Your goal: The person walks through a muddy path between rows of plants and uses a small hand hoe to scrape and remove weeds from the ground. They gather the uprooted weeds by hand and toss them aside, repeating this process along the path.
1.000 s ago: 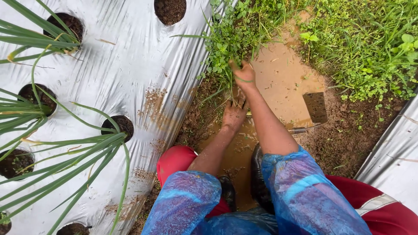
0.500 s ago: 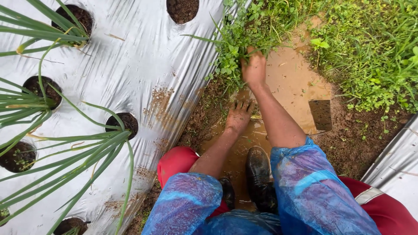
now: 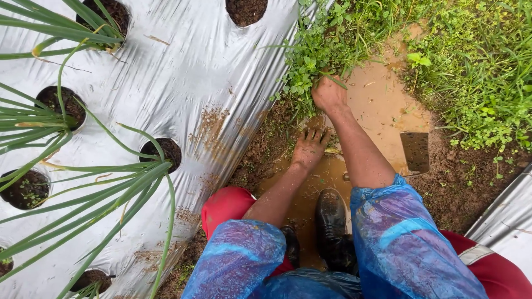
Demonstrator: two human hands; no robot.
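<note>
Clenched in the mud-smeared right hand (image 3: 328,93), a tuft of leafy green weeds (image 3: 310,61) is being gripped beside the silver plastic mulch sheet (image 3: 183,83); the left hand (image 3: 308,148) is being pressed, fingers spread, into wet brown mud (image 3: 382,105) near a flat metal hoe blade (image 3: 415,152).

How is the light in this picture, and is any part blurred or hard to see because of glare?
Head view: soft, even daylight with no hard shadows; the silver plastic sheet shines pale with mild glare but keeps its wrinkles; the right hand in the weeds and the left hand on the mud are sharp; the blue sleeves nearest the camera look slightly soft.
</note>
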